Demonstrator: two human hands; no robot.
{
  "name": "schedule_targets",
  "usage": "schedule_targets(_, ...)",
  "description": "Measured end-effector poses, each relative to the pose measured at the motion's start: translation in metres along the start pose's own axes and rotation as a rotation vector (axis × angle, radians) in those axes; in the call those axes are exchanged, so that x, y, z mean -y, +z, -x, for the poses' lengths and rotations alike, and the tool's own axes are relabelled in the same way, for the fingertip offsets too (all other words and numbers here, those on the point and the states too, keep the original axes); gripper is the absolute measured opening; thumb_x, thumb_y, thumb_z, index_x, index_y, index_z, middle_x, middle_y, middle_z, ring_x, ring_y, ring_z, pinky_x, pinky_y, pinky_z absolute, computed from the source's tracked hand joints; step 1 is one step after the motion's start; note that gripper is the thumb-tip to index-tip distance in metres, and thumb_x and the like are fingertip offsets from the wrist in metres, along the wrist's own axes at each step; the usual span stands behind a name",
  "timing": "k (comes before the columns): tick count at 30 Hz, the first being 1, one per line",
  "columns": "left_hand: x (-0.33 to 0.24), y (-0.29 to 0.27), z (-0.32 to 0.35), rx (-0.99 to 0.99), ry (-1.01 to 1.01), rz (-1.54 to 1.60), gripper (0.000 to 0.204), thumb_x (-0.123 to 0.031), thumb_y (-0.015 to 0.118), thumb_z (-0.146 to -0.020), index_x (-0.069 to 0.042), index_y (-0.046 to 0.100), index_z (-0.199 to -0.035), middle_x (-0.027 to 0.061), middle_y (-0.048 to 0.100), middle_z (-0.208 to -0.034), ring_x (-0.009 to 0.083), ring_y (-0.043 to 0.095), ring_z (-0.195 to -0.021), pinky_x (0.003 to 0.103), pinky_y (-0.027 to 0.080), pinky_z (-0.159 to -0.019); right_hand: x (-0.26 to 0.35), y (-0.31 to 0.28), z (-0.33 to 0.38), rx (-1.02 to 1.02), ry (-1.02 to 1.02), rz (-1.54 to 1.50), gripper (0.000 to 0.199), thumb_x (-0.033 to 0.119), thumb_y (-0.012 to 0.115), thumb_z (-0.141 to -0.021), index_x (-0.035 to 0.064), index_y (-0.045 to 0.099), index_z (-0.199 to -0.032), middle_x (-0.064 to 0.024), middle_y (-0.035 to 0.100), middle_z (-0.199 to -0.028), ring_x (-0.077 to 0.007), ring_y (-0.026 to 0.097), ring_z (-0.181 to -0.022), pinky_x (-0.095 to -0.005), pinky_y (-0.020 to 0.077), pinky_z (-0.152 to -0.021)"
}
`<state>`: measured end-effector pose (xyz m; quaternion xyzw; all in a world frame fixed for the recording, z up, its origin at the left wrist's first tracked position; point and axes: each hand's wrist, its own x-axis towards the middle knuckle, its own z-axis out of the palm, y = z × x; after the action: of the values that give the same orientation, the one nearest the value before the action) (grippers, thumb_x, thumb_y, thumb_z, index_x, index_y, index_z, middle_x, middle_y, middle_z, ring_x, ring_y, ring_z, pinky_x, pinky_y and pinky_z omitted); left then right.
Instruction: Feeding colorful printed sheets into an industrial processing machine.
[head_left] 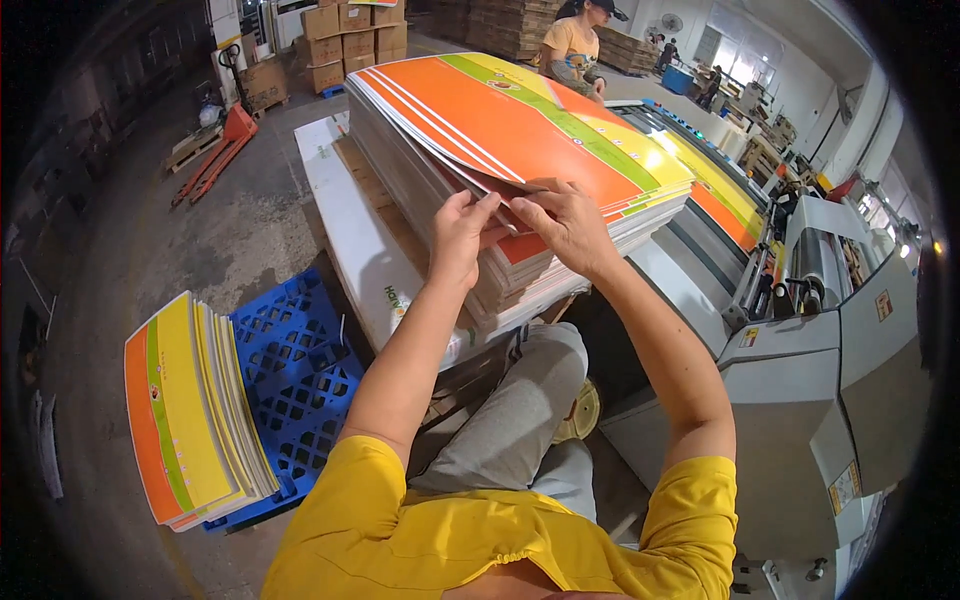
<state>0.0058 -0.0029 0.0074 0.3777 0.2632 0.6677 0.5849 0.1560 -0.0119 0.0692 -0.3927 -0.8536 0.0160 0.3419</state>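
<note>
both hands are up at the near edge of the tall stack of printed sheets (520, 150), orange with yellow and green bands, piled on a pallet with a white board (350, 230) showing under it. left hand (462, 235) has its fingers curled over the sheet edges, thumb tucked in, pinching a few sheets near the top. right hand (563, 222) sits just beside it, nearly touching, fingers bent and pressed down on the top sheet's corner, thumb reaching toward the left hand. the top sheets fan out a little at that edge. down to the left, a smaller stack of the same sheets (190, 410) rests tilted on a blue plastic pallet (300, 370) on the floor. to the right runs a grey machine (830, 340) with a roller (815, 265), more printed sheets lying on its feed bed (715, 195). at the far end another person in a yellow shirt (575, 50) stands by the stack. an orange pallet jack (220, 145) is parked far left.
</note>
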Motion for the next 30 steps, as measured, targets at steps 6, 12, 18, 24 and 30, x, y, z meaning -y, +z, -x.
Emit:
schedule_targets(6, -0.001, 0.007, 0.003, -0.067, 0.03, 0.014, 0.038, -0.021, 0.059, -0.08, 0.003, 0.043, -0.105, 0.01, 0.053, -0.09, 0.0156, 0.058, -0.074, 0.026, 0.051, -0.058, -0.017, 0.017, 0.005, -0.213, -0.1, 0.183, 0.032, 0.03, 0.056, -0.077, 0.0031, 0.062, -0.095, -0.0163, 0.053, -0.107, -0.0313, 0.05, -0.097, -0.0369, 0.0399, -0.082)
schedule_targets(12, 0.009, 0.006, -0.005, -0.084, 0.045, -0.168, 0.042, -0.009, 0.057, -0.077, 0.007, 0.037, -0.11, 0.0124, 0.054, -0.088, 0.0156, 0.058, -0.069, 0.026, 0.05, -0.052, -0.061, 0.02, -0.022, -0.289, 0.486, -0.889, 0.038, 0.028, 0.051, -0.084, -0.0079, 0.059, -0.094, -0.0127, 0.061, -0.092, -0.015, 0.056, -0.079, -0.0271, 0.0446, -0.072)
schedule_targets(18, 0.006, 0.007, 0.003, -0.078, 0.048, -0.205, 0.046, -0.006, 0.054, -0.078, 0.008, 0.033, -0.116, 0.0132, 0.053, -0.089, 0.0165, 0.056, -0.07, 0.027, 0.049, -0.059, -0.026, 0.01, -0.016, -0.259, 0.245, -0.078, 0.026, 0.023, 0.052, -0.082, 0.0011, 0.061, -0.093, -0.015, 0.06, -0.095, -0.0293, 0.058, -0.081, -0.0337, 0.0441, -0.074)
schedule_targets(24, 0.002, 0.008, 0.005, -0.127, 0.048, -0.126, 0.042, -0.009, 0.054, -0.08, 0.007, 0.036, -0.114, 0.0113, 0.053, -0.089, 0.0154, 0.056, -0.075, 0.026, 0.05, -0.062, -0.036, 0.023, 0.005, -0.128, -0.105, 0.027, 0.02, 0.016, 0.052, -0.081, 0.0081, 0.062, -0.096, -0.0103, 0.059, -0.099, -0.0298, 0.054, -0.089, -0.037, 0.044, -0.075)
schedule_targets(30, 0.007, -0.014, -0.003, 0.107, 0.013, 0.119, 0.036, -0.007, 0.052, -0.081, 0.004, 0.038, -0.113, 0.0102, 0.055, -0.097, 0.015, 0.058, -0.08, 0.027, 0.052, -0.069, -0.036, 0.015, 0.005, -0.087, -0.135, 0.068, 0.021, 0.013, 0.052, -0.079, 0.0066, 0.06, -0.098, -0.0081, 0.059, -0.1, -0.03, 0.055, -0.086, -0.0372, 0.044, -0.075)
